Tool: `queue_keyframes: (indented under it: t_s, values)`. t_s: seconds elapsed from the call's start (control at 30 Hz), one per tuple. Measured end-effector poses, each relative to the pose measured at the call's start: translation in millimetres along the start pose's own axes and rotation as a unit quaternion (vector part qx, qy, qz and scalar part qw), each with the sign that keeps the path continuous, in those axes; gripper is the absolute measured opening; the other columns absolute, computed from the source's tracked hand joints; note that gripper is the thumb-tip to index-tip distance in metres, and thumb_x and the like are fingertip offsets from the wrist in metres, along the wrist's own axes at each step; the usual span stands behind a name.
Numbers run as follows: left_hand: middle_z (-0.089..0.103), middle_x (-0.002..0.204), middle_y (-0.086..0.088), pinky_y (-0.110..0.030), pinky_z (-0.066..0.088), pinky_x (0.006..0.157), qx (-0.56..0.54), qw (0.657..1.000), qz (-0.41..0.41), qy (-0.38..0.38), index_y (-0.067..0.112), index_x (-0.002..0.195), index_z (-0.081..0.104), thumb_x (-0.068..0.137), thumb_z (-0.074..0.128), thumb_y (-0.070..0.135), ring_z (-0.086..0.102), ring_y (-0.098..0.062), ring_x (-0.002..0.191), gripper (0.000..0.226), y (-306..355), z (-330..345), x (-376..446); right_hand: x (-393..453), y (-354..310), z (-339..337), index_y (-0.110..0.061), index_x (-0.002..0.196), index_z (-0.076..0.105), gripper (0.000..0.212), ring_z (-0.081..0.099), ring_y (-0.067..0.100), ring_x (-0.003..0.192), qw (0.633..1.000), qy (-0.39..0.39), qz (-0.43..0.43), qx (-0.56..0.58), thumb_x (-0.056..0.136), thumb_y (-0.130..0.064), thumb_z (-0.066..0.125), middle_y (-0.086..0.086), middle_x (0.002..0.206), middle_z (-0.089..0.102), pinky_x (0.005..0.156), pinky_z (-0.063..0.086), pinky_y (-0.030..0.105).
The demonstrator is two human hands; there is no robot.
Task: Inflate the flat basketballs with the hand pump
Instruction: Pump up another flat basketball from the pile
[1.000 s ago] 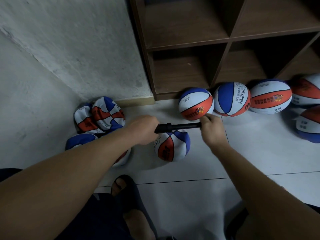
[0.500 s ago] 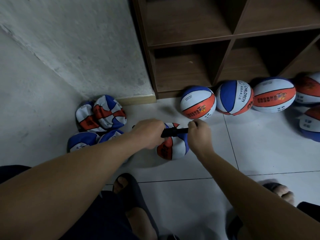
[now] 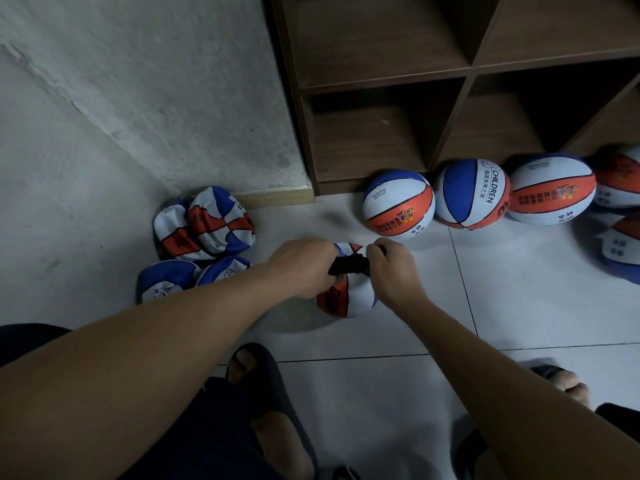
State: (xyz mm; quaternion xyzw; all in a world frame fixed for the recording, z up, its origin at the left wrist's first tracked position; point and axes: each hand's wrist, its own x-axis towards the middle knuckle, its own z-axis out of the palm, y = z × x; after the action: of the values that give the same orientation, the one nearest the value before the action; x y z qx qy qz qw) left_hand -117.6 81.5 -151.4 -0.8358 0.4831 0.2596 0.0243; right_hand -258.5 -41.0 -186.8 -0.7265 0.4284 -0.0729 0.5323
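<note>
Left hand (image 3: 304, 268) and right hand (image 3: 393, 271) grip black pump (image 3: 348, 265).

Open white floor tile (image 3: 519, 306) lies right of the ball being pumped (image 3: 346, 299); crumpled flat balls (image 3: 207, 226) crowd the wall corner to its left, a row of inflated balls (image 3: 398, 204) lines the wooden shelf (image 3: 381, 140) behind, and sandalled feet (image 3: 263, 375) hem the near side.

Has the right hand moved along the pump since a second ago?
Yes. The right hand has pushed in toward the left hand, so far less of the black pump shows between them, above the ball being filled.
</note>
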Motion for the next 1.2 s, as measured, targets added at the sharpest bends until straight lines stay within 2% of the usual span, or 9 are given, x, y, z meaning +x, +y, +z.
queue_keyframes:
  t_s: [0.13,0.3,0.43,0.6,0.73,0.83,1.0,1.1,1.2]
  values:
    - [0.061,0.067,0.004,-0.032,0.039,0.055,-0.009,1.000,-0.026,0.011,0.027,0.073,0.059,0.101,0.068,0.048,0.061,-0.020,0.059,0.037,-20,2,5,22,13,-38,0.001,0.082,0.054,0.026,0.044,0.024,0.068,0.999,0.036,0.034,0.018,0.097,-0.019,0.048,0.010,0.071,0.052,0.062,0.036,0.039]
    - [0.063,0.071,0.001,-0.033,0.044,0.057,0.000,1.000,-0.021,-0.011,0.027,0.077,0.058,0.101,0.070,0.051,0.063,-0.020,0.061,0.036,-26,5,6,35,25,-58,0.000,0.087,0.057,0.024,0.040,0.026,0.063,0.991,0.041,0.108,0.065,0.099,-0.018,0.046,0.010,0.071,0.046,0.055,0.035,0.040]
    - [0.063,0.076,0.003,-0.034,0.041,0.057,0.025,1.000,-0.008,-0.002,0.027,0.084,0.058,0.101,0.070,0.054,0.061,-0.018,0.064,0.034,-19,6,8,21,19,-30,-0.001,0.082,0.056,0.026,0.043,0.027,0.067,0.993,0.079,0.083,0.035,0.096,-0.021,0.047,0.008,0.068,0.049,0.063,0.037,0.044]
    - [0.063,0.075,0.002,-0.034,0.037,0.054,0.019,1.000,-0.005,0.004,0.024,0.088,0.064,0.101,0.070,0.048,0.063,-0.021,0.066,0.027,-12,9,6,1,6,3,-0.010,0.071,0.045,0.029,0.040,0.023,0.063,0.995,0.088,0.043,0.037,0.099,-0.012,0.049,0.006,0.065,0.047,0.060,0.030,0.039]
    - [0.062,0.074,0.001,-0.033,0.037,0.054,0.001,1.000,0.009,0.004,0.030,0.080,0.055,0.101,0.072,0.040,0.061,-0.019,0.064,0.029,-8,12,5,-7,-1,18,-0.009,0.072,0.046,0.030,0.042,0.021,0.063,0.997,0.074,0.026,0.026,0.102,-0.014,0.048,0.006,0.067,0.049,0.060,0.032,0.038]
    - [0.063,0.076,-0.001,-0.033,0.039,0.056,0.002,1.000,0.017,-0.001,0.025,0.086,0.061,0.102,0.072,0.041,0.062,-0.021,0.066,0.025,-3,11,3,-11,-1,23,-0.007,0.075,0.049,0.031,0.042,0.019,0.063,0.998,0.064,0.017,0.023,0.104,-0.017,0.048,0.006,0.068,0.049,0.059,0.032,0.037]
    - [0.063,0.075,0.003,-0.033,0.040,0.056,-0.001,1.000,0.014,0.008,0.031,0.079,0.055,0.100,0.071,0.040,0.062,-0.018,0.065,0.028,-8,10,4,-7,0,18,0.003,0.084,0.054,0.029,0.043,0.019,0.066,0.999,0.031,0.009,0.016,0.104,-0.018,0.049,0.009,0.071,0.052,0.060,0.032,0.037]
    - [0.063,0.075,0.004,-0.032,0.040,0.057,0.004,1.000,0.017,0.015,0.029,0.079,0.055,0.100,0.071,0.041,0.063,-0.018,0.066,0.029,-10,10,6,-1,2,3,-0.001,0.079,0.053,0.028,0.043,0.019,0.064,1.000,0.012,-0.004,0.004,0.102,-0.016,0.051,0.007,0.069,0.052,0.059,0.032,0.035]
    - [0.062,0.073,0.004,-0.032,0.037,0.054,0.010,1.000,0.000,0.023,0.031,0.083,0.056,0.102,0.069,0.047,0.059,-0.013,0.064,0.028,-16,7,5,10,7,-23,-0.005,0.076,0.053,0.027,0.042,0.021,0.066,0.999,0.033,-0.006,0.008,0.100,-0.017,0.051,0.007,0.068,0.051,0.060,0.032,0.036]
